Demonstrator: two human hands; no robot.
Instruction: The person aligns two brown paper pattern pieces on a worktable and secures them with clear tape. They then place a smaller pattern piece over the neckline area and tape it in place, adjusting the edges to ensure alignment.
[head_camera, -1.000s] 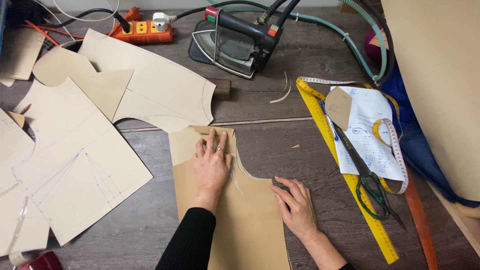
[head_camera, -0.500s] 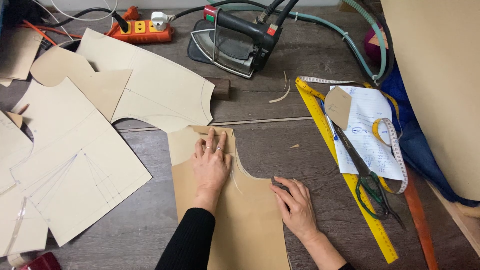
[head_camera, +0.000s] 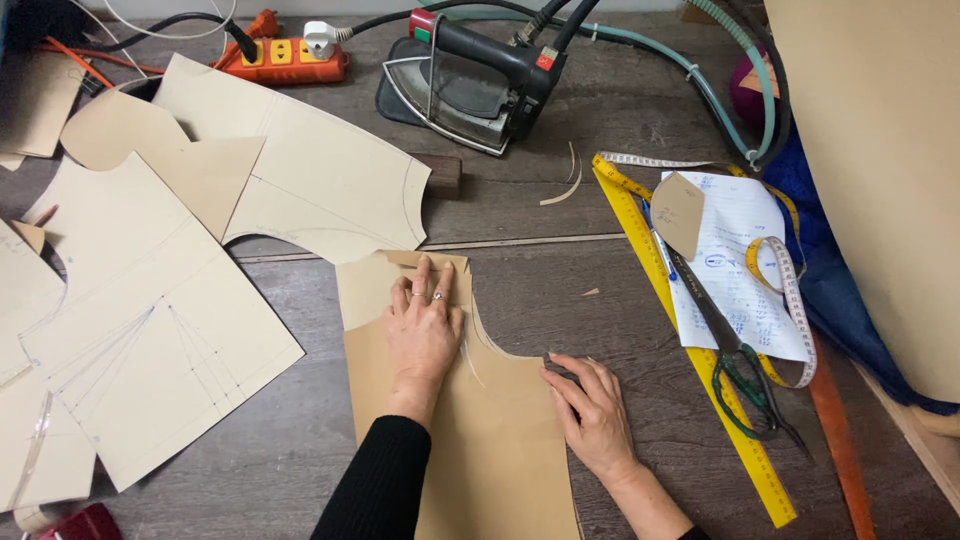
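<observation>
As before, both hands (head_camera: 425, 330) on brown paper pattern (head_camera: 480, 440).

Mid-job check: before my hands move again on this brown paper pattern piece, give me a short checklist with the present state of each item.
1. Left hand flat on the brown paper pattern piece: ok.
2. Right hand at the piece's right edge, below the curved cutout: ok.
3. What the right fingers grip: cannot tell, hidden.
4. Brown piece lying flat on the grey wooden table: ok.
5. Green-handled scissors clear of both hands, resting on the yellow ruler: ok.
6. Grey steam iron well away from the brown piece: ok.
</observation>
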